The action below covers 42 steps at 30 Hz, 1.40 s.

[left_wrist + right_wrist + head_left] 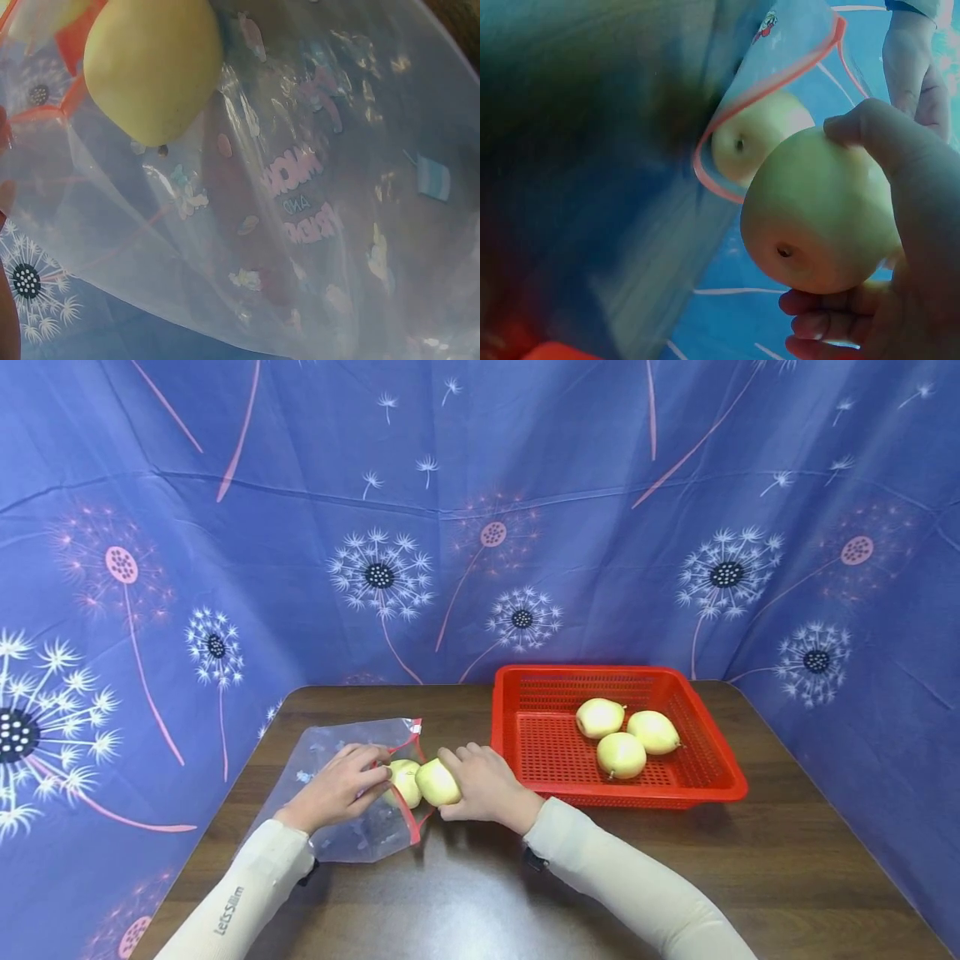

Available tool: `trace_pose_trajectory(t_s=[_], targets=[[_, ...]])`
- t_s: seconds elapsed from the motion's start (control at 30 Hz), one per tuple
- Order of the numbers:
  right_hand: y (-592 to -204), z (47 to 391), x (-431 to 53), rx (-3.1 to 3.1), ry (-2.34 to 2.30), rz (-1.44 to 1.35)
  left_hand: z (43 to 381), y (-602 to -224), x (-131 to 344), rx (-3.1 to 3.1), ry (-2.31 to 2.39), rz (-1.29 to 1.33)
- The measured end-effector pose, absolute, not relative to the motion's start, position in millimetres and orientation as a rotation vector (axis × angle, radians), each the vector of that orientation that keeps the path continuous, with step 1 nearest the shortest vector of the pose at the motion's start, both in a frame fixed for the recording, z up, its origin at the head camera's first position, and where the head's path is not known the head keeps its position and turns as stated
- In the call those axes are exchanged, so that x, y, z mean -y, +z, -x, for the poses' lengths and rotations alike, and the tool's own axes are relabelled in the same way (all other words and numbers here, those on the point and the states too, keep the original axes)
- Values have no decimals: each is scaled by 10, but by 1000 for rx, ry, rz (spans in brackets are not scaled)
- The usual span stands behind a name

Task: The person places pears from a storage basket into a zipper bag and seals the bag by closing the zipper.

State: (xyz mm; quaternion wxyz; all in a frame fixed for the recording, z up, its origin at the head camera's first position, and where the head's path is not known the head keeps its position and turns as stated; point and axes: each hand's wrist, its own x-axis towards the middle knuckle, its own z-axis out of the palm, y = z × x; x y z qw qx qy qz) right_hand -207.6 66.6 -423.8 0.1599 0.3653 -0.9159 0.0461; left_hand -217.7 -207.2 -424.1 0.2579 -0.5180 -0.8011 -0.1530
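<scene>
Blue dandelion-print cloth [450, 435] backs a brown table [465, 910] where the left hand [341, 789] grips a clear bag [360, 839], 1 pear [406, 781] inside near its fingertips, while the right hand [483, 783] grasps a 2nd pear [437, 782] at the opening, a red basket [637, 794] of 3 more pears [621, 755] beyond its wrist.

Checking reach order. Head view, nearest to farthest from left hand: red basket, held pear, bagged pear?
1. Bagged pear: at bag mouth, just right of left hand.
2. Held pear: further right, in right hand.
3. Red basket: farthest right.
</scene>
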Motion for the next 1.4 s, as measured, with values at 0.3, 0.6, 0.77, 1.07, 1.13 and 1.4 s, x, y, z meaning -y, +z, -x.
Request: trace_pose_trajectory(t_s=[0.3,0.6,0.77,1.07,1.13,1.4], targets=[[-4287,2018,-494,2650,131,-983,2170,-4259,2076,2182,-405,1411],[-4401,2014,-427,2677,157,-954,2183,-4246,2051,2148,-417,1431],[-4487,2064,-402,2714,176,-936,2188,-4261,2037,2135,-422,1442],[-4566,2145,-301,2745,271,-895,2189,-4255,1979,2119,-453,1463],[-4582,2156,-281,2733,287,-886,2191,-4253,1969,2123,-455,1467],[-4618,2209,-195,2780,342,-843,2188,-4254,1960,2142,-464,1465]])
